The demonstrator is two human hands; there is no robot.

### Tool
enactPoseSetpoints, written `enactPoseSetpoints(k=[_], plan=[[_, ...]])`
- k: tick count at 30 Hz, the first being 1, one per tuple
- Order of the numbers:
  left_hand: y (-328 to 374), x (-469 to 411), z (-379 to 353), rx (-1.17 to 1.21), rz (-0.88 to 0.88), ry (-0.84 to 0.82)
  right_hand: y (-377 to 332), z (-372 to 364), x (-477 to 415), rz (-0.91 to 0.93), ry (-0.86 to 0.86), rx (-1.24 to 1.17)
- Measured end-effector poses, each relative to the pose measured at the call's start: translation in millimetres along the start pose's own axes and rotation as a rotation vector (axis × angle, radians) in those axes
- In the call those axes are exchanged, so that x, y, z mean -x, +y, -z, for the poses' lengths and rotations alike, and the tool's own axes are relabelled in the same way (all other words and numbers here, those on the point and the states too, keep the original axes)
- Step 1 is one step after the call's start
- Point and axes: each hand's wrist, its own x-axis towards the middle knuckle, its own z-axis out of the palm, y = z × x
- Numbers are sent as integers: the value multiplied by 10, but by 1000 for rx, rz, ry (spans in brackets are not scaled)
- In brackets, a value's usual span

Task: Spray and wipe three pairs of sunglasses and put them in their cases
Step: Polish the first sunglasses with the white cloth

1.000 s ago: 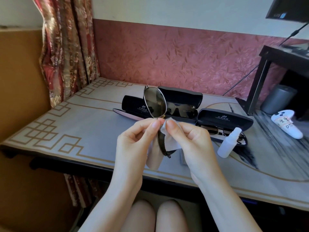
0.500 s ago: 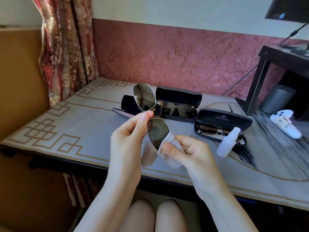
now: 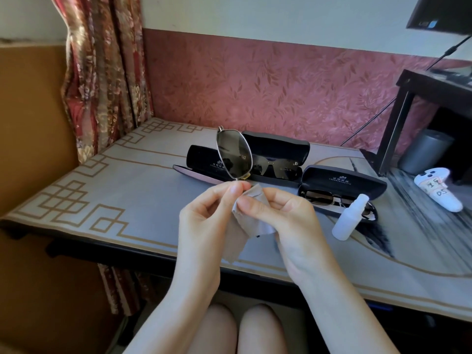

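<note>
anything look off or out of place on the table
Nothing stands out. The spray bottle stands upright, all three cases lie open, two holding sunglasses, and the hands hold the third pair with the cloth.

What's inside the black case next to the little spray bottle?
A pair of dark sunglasses lies inside the open case. The spray bottle stands in front and covers their right end, so that part cannot be seen.

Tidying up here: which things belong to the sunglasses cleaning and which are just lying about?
Job: held sunglasses, cloth, spray bottle, three open cases, cased sunglasses.
Lying about: white controller, grey bin, curtain.
</note>
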Motion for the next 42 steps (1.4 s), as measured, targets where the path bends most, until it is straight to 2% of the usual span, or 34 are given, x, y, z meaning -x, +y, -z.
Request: enactPoseSetpoints(k=[20,28,32,36,42], plan=[[-3,-115,78,49,-23,63,44,197,140,33,-64,196],[-68,15,-8,-41,-65,23,29,74,29,30,-26,72],[-60,7,22,-3,-37,9,29,28,5,42,-18,5],[-58,8,52,-62,-66,-14,53,14,10,77,-1,25],[-34,5,46,5,-38,-24,30,63,24,75,-61,99]])
